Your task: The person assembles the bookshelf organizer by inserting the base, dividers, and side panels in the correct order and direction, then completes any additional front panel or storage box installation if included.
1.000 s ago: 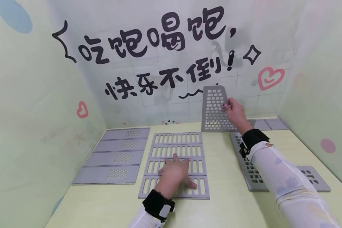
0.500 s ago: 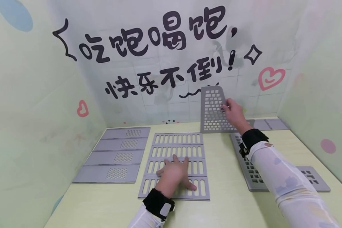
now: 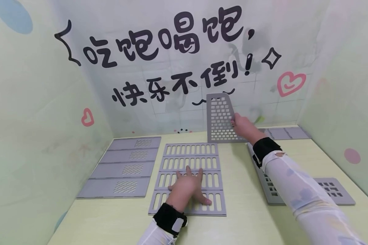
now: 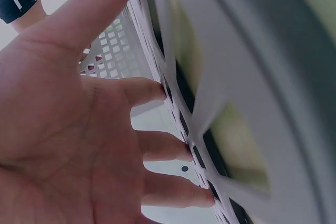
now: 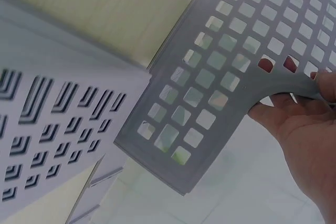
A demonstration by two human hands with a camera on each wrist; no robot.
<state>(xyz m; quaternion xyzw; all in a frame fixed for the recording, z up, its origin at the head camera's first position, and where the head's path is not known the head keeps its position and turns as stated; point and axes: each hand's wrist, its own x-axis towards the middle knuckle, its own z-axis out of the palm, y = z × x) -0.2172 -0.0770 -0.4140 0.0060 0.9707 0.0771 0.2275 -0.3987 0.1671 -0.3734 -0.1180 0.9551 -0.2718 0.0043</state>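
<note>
My right hand (image 3: 246,127) holds a grey L-shaped panel (image 5: 252,85) upright at the back of the table, gripping it at the inner curve of its edge. Rows of small rectangular holes pierce this panel, and its lower edge is near the tabletop. In the right wrist view, fingers show through some holes. My left hand (image 3: 187,190) rests with fingers spread on a set of grey slotted panels (image 3: 190,156) laid edge to edge. Seen from the left wrist, its fingertips touch the slotted panel (image 4: 210,35).
To the right lies a stack of similar L-shaped panels (image 5: 79,51), partly behind my right forearm. Several plain grey panels (image 3: 107,187) with slanted perforations lie at left. Grey strips (image 3: 280,133) are at the back right. Walls enclose the table (image 3: 110,224) on three sides.
My right hand has moved left with the upright L-shaped panel, showing more of the grey strips behind. The left hand stays on the slotted panels.
</note>
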